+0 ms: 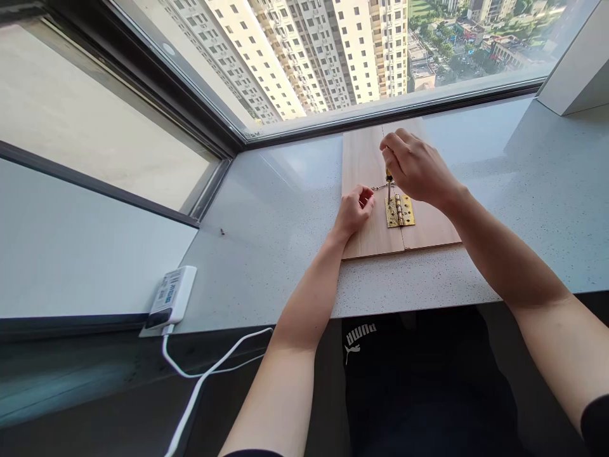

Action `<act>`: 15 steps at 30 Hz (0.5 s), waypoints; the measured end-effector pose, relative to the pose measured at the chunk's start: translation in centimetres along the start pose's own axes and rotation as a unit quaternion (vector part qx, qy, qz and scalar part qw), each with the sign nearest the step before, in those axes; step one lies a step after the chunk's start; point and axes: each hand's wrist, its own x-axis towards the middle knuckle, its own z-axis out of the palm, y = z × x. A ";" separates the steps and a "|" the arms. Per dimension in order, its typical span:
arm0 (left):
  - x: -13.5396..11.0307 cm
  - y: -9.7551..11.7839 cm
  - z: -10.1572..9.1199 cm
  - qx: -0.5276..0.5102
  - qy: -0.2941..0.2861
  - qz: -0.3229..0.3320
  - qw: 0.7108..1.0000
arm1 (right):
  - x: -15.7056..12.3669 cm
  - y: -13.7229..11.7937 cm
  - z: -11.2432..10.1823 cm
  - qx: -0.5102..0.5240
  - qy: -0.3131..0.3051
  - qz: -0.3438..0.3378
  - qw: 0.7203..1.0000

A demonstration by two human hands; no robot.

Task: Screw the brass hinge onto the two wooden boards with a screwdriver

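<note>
Two light wooden boards [366, 158] lie side by side on a speckled grey sill [271, 254]. A brass hinge [400, 211] sits across their seam near the front edge. My right hand [416, 168] is closed around a screwdriver [389, 185] that stands upright with its tip on the hinge's left leaf. My left hand [354, 209] rests on the left board just left of the hinge, its fingers curled in a pinch near the screwdriver's tip; what they hold is too small to make out.
A small dark screw [222, 231] lies on the sill to the left. A white power adapter [171, 297] with a white cable [200, 381] sits at the sill's front left corner. The window frame [380, 114] runs directly behind the boards.
</note>
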 end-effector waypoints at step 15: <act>0.0 -0.2 0.0 0.003 0.003 0.003 1.000 | 0.5 -0.2 1.0 0.100 -0.055 -0.029 0.993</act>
